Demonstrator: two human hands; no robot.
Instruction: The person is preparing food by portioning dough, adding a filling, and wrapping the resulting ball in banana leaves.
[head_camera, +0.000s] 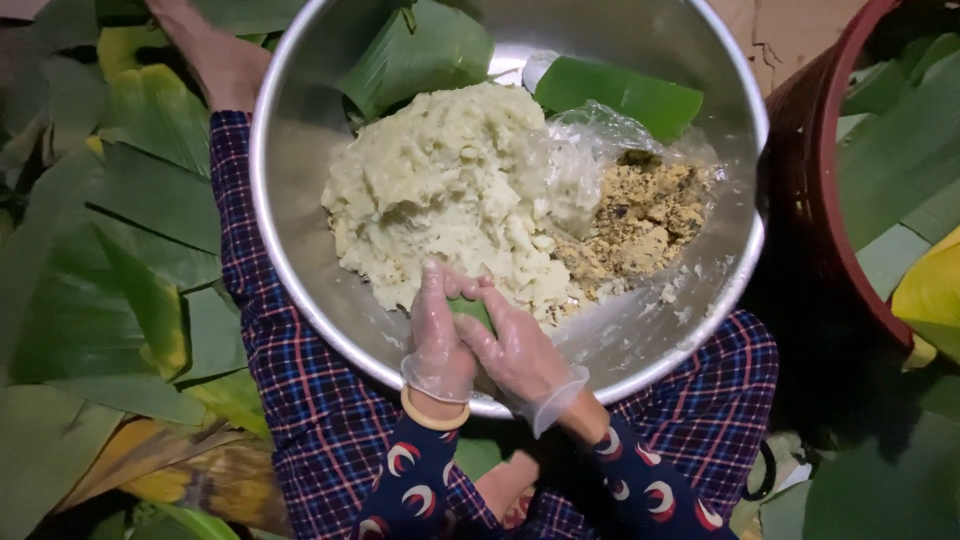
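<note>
A large steel bowl (300, 230) rests on my lap and holds a big mound of pale dough (450, 190) and, on clear plastic, a brown crumbly filling (645, 215). My left hand (440, 335) and my right hand (515, 345), both in clear plastic gloves, meet at the bowl's near rim. Together they hold a small piece of green leaf (470, 312), fingers closed around it, right beside the edge of the dough. A yellow bangle sits on my left wrist.
Green banana leaves (130, 250) lie spread over the floor at left, some yellowing. More leaf pieces (615, 95) lie inside the bowl at the back. A dark red basket (830, 200) with leaves stands at right. My legs in plaid trousers flank the bowl.
</note>
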